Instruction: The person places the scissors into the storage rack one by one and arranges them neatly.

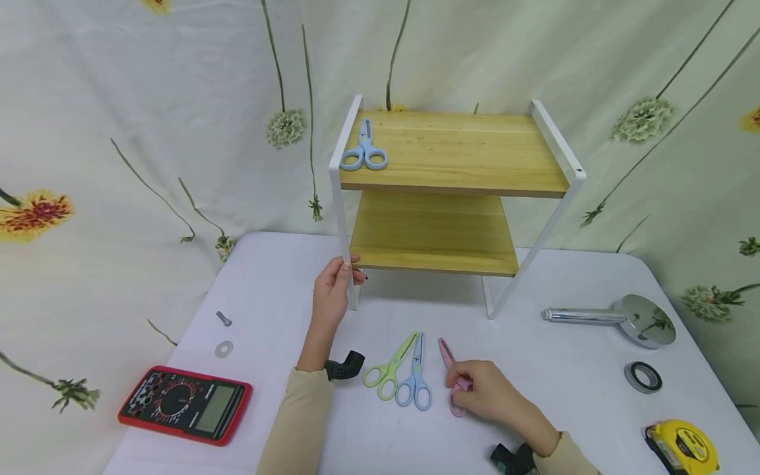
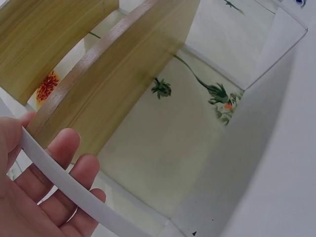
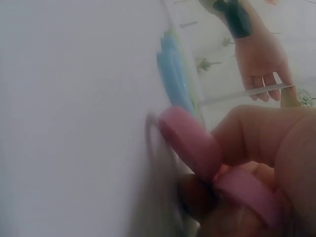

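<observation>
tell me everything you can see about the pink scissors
The pink scissors have two smooth, rounded finger loops that look like plastic. The slim, pinkish blades look closed, pointing away from the person. The right hand grips them by the handles, low over the white tabletop, right of the blue pair there. Whether they touch the surface is unclear.

A pale flower-printed cloth (image 1: 196, 86) hangs behind the white table (image 1: 279, 290)
</observation>
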The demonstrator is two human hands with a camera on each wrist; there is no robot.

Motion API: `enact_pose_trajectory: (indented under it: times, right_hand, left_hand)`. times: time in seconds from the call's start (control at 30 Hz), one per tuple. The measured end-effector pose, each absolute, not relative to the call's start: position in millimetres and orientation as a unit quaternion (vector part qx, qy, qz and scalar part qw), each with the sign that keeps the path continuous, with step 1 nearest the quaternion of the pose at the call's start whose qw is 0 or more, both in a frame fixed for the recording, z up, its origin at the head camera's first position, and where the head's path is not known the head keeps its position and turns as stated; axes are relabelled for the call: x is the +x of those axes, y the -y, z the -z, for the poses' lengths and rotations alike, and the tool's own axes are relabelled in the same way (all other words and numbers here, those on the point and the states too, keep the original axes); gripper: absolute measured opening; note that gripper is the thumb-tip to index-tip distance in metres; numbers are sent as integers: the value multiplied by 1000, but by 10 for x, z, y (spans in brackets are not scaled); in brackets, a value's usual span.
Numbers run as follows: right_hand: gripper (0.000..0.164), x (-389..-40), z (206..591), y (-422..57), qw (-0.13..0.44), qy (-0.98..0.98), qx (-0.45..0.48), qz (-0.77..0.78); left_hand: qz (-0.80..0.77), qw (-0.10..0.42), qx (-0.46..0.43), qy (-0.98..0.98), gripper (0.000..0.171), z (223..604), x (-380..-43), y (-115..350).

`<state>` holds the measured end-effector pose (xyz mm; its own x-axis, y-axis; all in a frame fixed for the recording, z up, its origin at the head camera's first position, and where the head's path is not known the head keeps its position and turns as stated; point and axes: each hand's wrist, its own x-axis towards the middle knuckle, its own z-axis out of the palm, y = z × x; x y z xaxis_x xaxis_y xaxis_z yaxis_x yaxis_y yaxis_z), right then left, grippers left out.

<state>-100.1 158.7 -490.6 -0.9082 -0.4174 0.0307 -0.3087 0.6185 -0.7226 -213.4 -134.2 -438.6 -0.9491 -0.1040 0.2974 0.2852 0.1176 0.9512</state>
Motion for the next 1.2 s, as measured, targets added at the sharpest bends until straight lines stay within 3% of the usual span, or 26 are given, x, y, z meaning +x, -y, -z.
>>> enact_pose_trajectory:
  times: [0.87,1.2]
  right_hand:
    - [19,-1104,4828,-1695,143,-865,-204,436]
    - [26,-1250,4306,-1776,148,-816,-254,497]
  left_hand:
    - [664,144,-61,731,30,4377,-2136,1340]
    - [667,151,-71,726,30,4396,-2140,1342]
